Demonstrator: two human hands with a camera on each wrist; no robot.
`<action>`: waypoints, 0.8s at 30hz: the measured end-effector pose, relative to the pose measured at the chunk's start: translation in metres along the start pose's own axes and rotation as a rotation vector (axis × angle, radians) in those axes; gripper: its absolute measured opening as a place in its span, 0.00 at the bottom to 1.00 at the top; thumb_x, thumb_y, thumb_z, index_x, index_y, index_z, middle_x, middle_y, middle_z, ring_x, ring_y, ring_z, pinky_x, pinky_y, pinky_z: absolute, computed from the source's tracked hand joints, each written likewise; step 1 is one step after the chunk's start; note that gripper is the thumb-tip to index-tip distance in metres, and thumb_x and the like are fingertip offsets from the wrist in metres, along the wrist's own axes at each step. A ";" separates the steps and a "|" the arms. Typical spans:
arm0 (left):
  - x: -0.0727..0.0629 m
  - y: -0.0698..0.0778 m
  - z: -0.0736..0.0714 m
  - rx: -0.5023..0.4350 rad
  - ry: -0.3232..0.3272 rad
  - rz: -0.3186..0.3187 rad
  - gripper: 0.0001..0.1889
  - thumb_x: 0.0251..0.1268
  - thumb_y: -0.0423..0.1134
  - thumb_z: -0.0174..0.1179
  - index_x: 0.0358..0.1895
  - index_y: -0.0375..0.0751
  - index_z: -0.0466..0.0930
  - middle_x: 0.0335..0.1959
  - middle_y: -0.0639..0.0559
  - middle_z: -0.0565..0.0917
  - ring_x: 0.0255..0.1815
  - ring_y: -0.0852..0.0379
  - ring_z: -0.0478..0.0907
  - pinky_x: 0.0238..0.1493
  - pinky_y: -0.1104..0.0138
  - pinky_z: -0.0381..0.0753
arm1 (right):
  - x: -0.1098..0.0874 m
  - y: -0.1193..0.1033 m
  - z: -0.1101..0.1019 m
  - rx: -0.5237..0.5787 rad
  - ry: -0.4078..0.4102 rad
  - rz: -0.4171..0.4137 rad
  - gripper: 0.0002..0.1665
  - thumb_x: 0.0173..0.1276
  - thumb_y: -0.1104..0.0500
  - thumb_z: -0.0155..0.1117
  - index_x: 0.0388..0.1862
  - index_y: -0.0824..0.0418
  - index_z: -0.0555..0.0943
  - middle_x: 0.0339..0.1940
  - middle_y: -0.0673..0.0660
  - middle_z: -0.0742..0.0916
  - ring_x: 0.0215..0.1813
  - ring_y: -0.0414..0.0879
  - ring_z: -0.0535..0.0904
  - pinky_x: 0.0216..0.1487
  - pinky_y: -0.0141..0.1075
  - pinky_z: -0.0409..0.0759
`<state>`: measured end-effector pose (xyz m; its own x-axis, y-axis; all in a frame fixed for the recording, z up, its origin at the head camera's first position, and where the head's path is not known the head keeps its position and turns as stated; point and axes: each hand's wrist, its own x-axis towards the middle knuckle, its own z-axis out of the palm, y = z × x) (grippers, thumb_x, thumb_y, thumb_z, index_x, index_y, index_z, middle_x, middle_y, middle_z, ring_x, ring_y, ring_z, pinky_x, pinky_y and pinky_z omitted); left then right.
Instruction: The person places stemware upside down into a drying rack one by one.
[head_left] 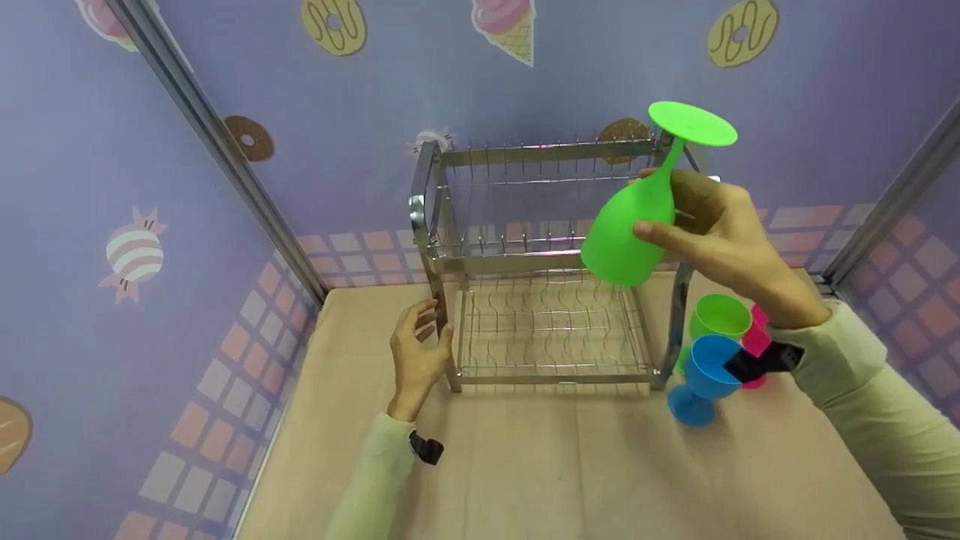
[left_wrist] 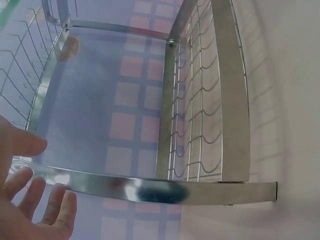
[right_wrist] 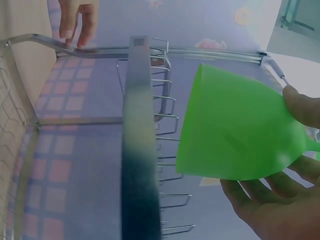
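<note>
My right hand (head_left: 724, 232) holds a bright green plastic goblet (head_left: 630, 229) upside down, its bowl between thumb and fingers. The foot points up and the rim faces down, tilted. In the head view the goblet overlaps the right front of the upper tier of a two-tier metal dish rack (head_left: 517, 262). The right wrist view shows the goblet's bowl (right_wrist: 240, 125) beside the tier's wire prongs. My left hand (head_left: 421, 352) is at the rack's left front post, thumb and fingers spread loosely to either side of it; in the left wrist view its fingers (left_wrist: 64, 212) are bent slightly.
Right of the rack, a blue goblet (head_left: 712, 367) and another green goblet (head_left: 720, 316) stand upright, with a pink one (head_left: 756, 337) partly hidden behind the right wrist's strap. The rack stands on a beige-covered table (head_left: 525, 457), with patterned panels at the back and sides.
</note>
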<state>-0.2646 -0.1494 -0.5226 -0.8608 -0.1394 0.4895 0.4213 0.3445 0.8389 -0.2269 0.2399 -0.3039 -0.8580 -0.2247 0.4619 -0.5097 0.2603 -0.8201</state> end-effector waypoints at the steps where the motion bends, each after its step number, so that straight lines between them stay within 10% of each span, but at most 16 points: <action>1: 0.000 -0.001 0.000 0.006 0.002 -0.012 0.23 0.62 0.22 0.70 0.62 0.30 0.81 0.59 0.32 0.82 0.59 0.32 0.83 0.62 0.41 0.87 | 0.003 -0.002 -0.001 -0.018 -0.003 -0.013 0.33 0.72 0.65 0.73 0.74 0.60 0.77 0.64 0.57 0.87 0.62 0.44 0.87 0.62 0.28 0.85; 7: -0.001 -0.011 -0.001 0.021 -0.016 -0.076 0.24 0.64 0.23 0.70 0.64 0.32 0.80 0.60 0.33 0.83 0.56 0.33 0.85 0.58 0.40 0.89 | 0.020 -0.011 -0.003 -0.146 -0.010 -0.058 0.35 0.70 0.62 0.77 0.74 0.61 0.77 0.66 0.60 0.87 0.61 0.40 0.86 0.64 0.29 0.85; 24: 0.008 -0.028 -0.001 0.071 -0.100 -0.116 0.23 0.61 0.18 0.69 0.59 0.34 0.82 0.49 0.35 0.87 0.45 0.37 0.90 0.48 0.49 0.93 | 0.083 0.020 -0.016 -0.121 0.113 0.148 0.36 0.72 0.50 0.76 0.74 0.59 0.76 0.70 0.61 0.84 0.70 0.54 0.82 0.75 0.50 0.80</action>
<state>-0.2827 -0.1609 -0.5422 -0.9280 -0.0902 0.3614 0.2994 0.3964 0.8679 -0.3090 0.2412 -0.2766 -0.9224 -0.0706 0.3797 -0.3754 0.3947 -0.8386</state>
